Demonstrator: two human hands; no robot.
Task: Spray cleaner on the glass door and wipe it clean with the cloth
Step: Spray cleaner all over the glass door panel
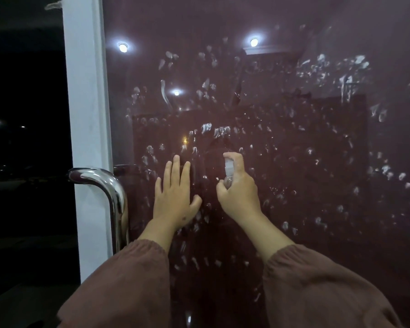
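Observation:
The dark glass door (282,143) fills most of the view and is covered with white smudges and droplets. My left hand (175,197) lies flat against the glass, fingers spread, holding nothing. My right hand (238,192) grips a small clear spray bottle (229,170) with a white nozzle, held upright close to the glass, the index finger over the top. No cloth is in view.
A curved chrome door handle (109,192) juts out just left of my left hand. The white door frame (85,114) runs vertically at the left, with a dark outdoor area beyond it. Ceiling lights reflect in the glass (253,42).

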